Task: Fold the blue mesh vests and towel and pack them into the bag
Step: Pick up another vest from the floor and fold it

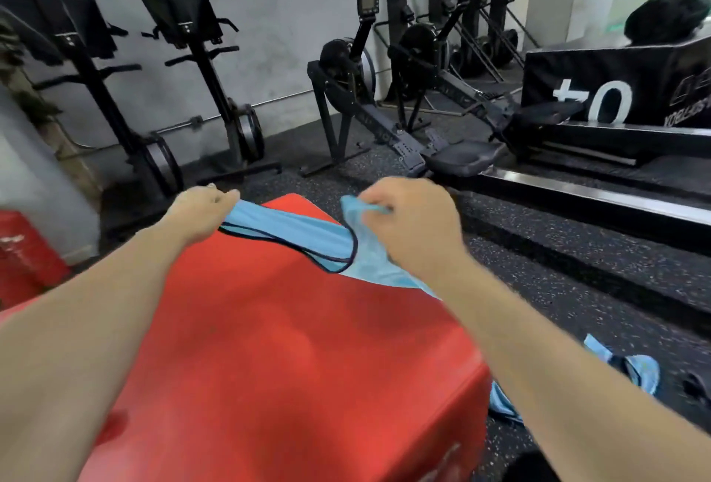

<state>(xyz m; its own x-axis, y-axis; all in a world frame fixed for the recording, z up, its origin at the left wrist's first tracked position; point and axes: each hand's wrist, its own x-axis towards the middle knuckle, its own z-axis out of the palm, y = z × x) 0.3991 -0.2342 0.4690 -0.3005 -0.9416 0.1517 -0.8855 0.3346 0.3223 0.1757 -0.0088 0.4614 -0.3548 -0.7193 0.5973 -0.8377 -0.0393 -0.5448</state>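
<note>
Both arms are stretched out over the red padded box (pixel 292 347), left hand (pixel 200 212) and right hand (pixel 411 223) each pinching a shoulder end of the blue mesh vest (pixel 304 235) with curled fingers, so it hangs stretched between them above the box's far end.

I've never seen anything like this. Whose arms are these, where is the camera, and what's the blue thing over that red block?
There is no machine here. A person wears a wide-angle camera on the head, so you see what they see, looking forward and down. Their left hand and right hand each grip one end of a blue mesh vest, holding it over the far end of a red padded box. More blue cloth lies on the floor to the right. Rowing machines stand behind.
</note>
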